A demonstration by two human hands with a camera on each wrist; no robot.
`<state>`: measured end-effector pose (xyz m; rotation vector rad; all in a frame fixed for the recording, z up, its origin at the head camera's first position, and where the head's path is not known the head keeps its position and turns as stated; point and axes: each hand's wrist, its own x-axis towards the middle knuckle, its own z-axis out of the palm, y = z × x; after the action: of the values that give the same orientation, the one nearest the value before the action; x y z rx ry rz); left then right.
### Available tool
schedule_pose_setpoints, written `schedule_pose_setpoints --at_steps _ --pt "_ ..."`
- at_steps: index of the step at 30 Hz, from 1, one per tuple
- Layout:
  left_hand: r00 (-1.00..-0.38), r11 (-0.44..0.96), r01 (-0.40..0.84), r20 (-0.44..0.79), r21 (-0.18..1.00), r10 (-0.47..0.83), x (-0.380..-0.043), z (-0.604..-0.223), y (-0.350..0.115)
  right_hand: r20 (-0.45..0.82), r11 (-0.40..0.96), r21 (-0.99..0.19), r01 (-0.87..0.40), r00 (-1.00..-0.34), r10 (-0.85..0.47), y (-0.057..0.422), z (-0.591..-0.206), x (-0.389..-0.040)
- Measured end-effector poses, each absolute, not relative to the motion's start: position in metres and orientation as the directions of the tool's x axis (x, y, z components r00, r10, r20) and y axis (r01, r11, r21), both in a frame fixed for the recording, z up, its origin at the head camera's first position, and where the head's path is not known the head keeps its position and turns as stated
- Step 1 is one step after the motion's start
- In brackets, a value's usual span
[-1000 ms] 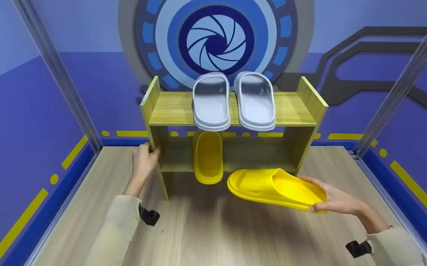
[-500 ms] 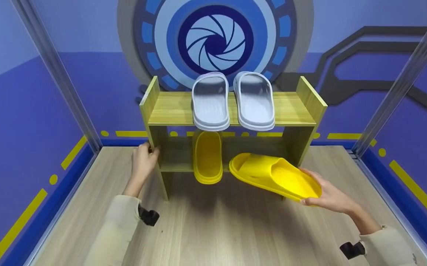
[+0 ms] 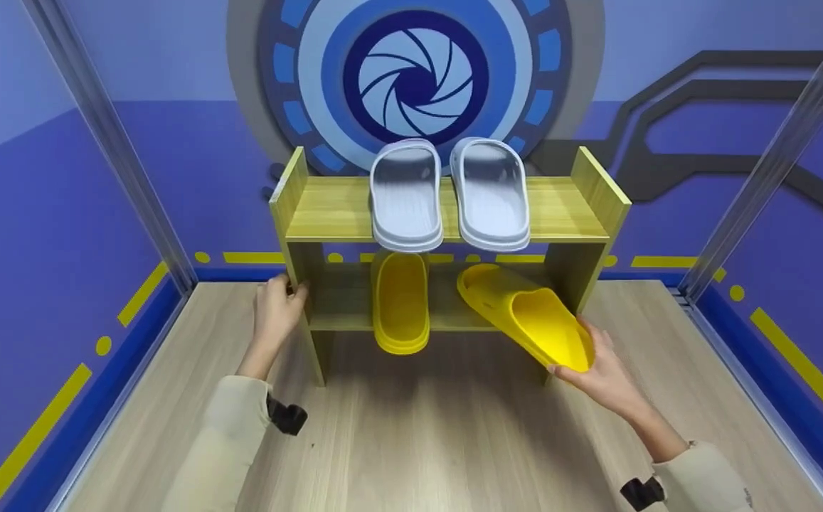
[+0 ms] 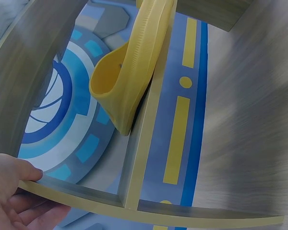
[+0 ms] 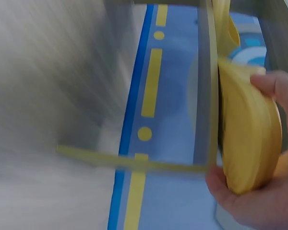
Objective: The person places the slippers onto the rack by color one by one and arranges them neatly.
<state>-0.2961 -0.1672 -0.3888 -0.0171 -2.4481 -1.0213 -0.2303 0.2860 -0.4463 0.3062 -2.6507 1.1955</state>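
My right hand (image 3: 600, 370) grips a yellow slipper (image 3: 525, 313) by its heel end. Its toe points into the lower level of a small wooden shoe rack (image 3: 447, 238), tilted toward the back left. In the right wrist view, thumb and fingers hold the slipper (image 5: 249, 129) from both sides, close by the shelf edge. Another yellow slipper (image 3: 402, 306) stands on the lower shelf, heel forward and slightly over the front edge. My left hand (image 3: 279, 306) pinches the rack's left side panel; the left wrist view has the thumb on one face and fingers on the other (image 4: 26, 196).
A pair of light grey slippers, one left (image 3: 406, 195) and one right (image 3: 491, 195), stands on the top shelf. The rack stands on a wood-grain table (image 3: 411, 455), before a blue patterned wall (image 3: 169, 185). Metal posts (image 3: 767, 156) rise at the back corners.
My right hand has moved forward and left, carrying the yellow slipper up from in front of the rack until its toe is inside the lower level. The left hand has stayed put.
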Motion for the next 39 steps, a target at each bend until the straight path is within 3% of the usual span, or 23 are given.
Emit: schedule_pose_setpoints --at_steps 9,20,39 --pt "-0.882 0.718 0.204 0.443 0.666 -0.161 -0.295 -0.389 -0.168 0.326 0.634 -0.742 -0.219 -0.944 0.056 0.258 -0.454 -0.227" --pt "-0.87 0.725 0.211 0.464 0.656 -0.166 -0.298 -0.388 -0.167 0.294 0.444 -0.85 -0.285 -0.954 -0.05 0.237 -0.456 -0.225" --pt "-0.878 0.722 0.196 0.447 0.663 -0.172 -0.298 -0.39 -0.167 0.472 0.501 -0.76 -0.413 -0.882 -0.01 0.196 -0.47 -0.243"
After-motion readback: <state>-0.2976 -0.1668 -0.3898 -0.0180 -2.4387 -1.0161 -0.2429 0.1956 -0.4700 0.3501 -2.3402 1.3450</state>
